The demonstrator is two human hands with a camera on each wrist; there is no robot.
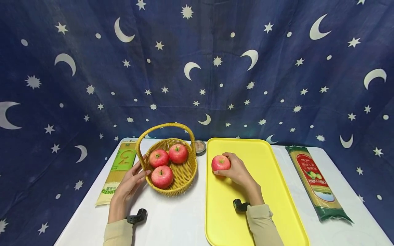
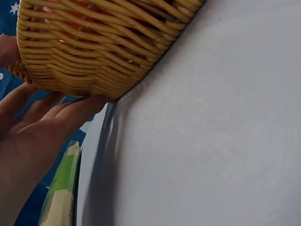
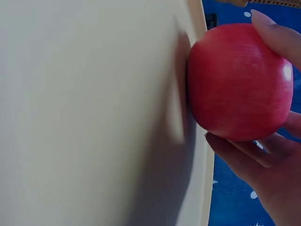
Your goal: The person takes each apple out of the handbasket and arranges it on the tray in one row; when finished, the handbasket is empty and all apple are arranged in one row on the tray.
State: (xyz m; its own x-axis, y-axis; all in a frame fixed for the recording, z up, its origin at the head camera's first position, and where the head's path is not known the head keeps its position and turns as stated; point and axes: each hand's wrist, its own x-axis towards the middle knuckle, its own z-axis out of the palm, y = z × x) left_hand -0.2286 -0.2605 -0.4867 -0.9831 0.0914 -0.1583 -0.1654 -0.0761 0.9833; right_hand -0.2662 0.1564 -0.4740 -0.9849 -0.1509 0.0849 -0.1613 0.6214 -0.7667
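Over the left part of the yellow tray [image 1: 261,153], my right hand [image 1: 240,170] grips a red apple [image 1: 221,163] between thumb and fingers. The right wrist view shows that apple [image 3: 240,82] close over the tray's surface, its shadow beside it. My left hand [image 1: 130,182] holds the left side of a woven basket [image 1: 186,174], thumb at the rim and fingers along the outer wall. Inside the basket lie three more red apples, one at the front [image 1: 162,177]. In the left wrist view, fingertips meet the basket's wicker wall [image 2: 94,56] near its base.
A pasta packet [image 1: 118,171] lies left of the basket, partly behind my left hand. Another long green and red packet [image 1: 317,184] lies right of the tray. A small round dark-rimmed container [image 1: 200,148] sits between basket and tray. A starry curtain [image 1: 215,85] hangs behind the table.
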